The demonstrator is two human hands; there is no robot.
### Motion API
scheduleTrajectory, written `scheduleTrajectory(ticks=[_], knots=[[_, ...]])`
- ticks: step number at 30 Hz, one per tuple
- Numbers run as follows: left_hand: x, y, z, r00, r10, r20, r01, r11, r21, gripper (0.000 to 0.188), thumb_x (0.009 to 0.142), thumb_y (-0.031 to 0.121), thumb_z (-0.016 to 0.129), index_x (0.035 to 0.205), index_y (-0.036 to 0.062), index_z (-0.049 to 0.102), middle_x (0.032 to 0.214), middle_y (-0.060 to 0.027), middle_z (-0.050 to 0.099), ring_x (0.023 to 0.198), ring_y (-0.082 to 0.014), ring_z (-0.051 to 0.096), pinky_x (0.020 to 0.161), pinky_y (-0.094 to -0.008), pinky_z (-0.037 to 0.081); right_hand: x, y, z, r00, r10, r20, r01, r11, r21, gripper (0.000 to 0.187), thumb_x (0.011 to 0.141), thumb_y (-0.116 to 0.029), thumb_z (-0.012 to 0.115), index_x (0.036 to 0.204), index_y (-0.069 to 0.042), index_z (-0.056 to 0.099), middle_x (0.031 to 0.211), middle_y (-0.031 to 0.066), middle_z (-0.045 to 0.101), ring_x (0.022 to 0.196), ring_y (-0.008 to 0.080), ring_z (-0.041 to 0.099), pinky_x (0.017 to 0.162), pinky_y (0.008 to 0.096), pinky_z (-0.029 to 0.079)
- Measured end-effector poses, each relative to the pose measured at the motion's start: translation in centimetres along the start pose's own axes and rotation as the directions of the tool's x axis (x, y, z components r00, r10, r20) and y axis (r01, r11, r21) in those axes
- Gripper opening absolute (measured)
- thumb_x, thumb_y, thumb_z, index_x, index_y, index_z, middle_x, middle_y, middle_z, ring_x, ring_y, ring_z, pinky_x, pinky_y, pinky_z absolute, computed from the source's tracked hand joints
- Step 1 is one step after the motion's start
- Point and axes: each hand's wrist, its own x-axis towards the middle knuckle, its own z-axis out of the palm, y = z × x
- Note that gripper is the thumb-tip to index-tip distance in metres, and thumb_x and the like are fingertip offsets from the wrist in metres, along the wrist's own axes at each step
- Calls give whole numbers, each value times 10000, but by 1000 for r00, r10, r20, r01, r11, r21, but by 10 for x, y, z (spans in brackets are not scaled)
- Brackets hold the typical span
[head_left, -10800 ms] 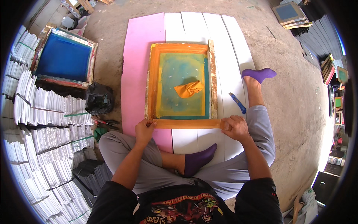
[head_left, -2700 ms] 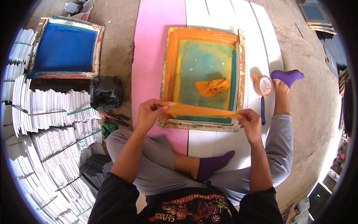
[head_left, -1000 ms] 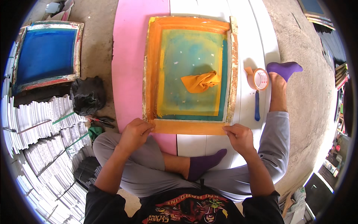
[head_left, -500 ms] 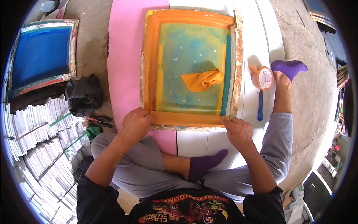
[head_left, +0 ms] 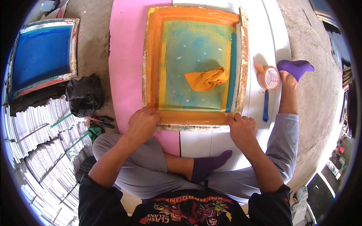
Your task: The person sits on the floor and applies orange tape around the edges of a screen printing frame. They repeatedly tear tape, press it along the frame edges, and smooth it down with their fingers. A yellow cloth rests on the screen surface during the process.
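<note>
A wooden screen-printing frame (head_left: 244, 71) lies flat before me on white boards and a pink sheet (head_left: 126, 60). Its mesh is teal and yellow, edged with orange tape. A crumpled orange cloth (head_left: 206, 79) rests on the mesh. My left hand (head_left: 142, 124) presses flat on the near left corner of the frame. At the near right corner, my right hand (head_left: 241, 128) presses its fingers on the orange tape strip (head_left: 192, 116) along the near edge. Neither hand grips a loose object.
A roll of orange tape (head_left: 268, 77) and a blue-handled tool (head_left: 266, 107) lie right of the frame by my purple-socked foot (head_left: 296, 69). A blue-meshed frame (head_left: 41, 56), a black bag (head_left: 85, 94), pliers (head_left: 98, 120) and stacks of white sheets (head_left: 36, 147) sit at left.
Earlier both hands held an orange tape strip stretched above the frame; it now lies stuck along the near edge. The hands now press on the near corners.
</note>
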Motion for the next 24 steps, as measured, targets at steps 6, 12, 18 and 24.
scheduleTrajectory(ticks=[6, 12, 18, 24], knots=[[2, 3, 0, 998, 60, 5, -61, 995, 81, 82, 819, 52, 674, 863, 43, 742, 877, -127, 690, 908, -326, 695, 822, -447, 565, 0, -6, 4, 1000, 4, 28, -2, 995, -100, 199, 857, -141, 653, 1032, -96, 736, 940, 56, 694, 798, 241, 717, 697, 410, 526], [5, 4, 0, 996, 77, 37, -81, 987, 142, 101, 814, 60, 668, 871, 53, 751, 881, -113, 692, 940, -305, 693, 852, -426, 564, -3, -8, 11, 994, -80, -70, 66, 981, -182, 207, 834, -152, 679, 1026, -98, 735, 895, 35, 660, 760, 213, 700, 659, 380, 508], [5, 5, 2, 995, 90, 48, -98, 975, 197, 106, 813, 70, 664, 874, 56, 751, 893, -99, 693, 959, -284, 690, 861, -413, 559, 0, -9, 16, 985, -100, -143, 69, 975, -210, 154, 813, -150, 690, 957, -109, 729, 872, 19, 646, 727, 195, 680, 635, 372, 497], [2, 5, 3, 991, 97, 88, -118, 958, 262, 106, 826, 76, 654, 876, 50, 743, 919, -87, 684, 989, -265, 681, 858, -394, 559, 5, -11, 20, 980, -140, -138, 107, 968, -226, 92, 789, -146, 697, 875, -120, 714, 848, 11, 632, 710, 192, 671, 610, 366, 478]])
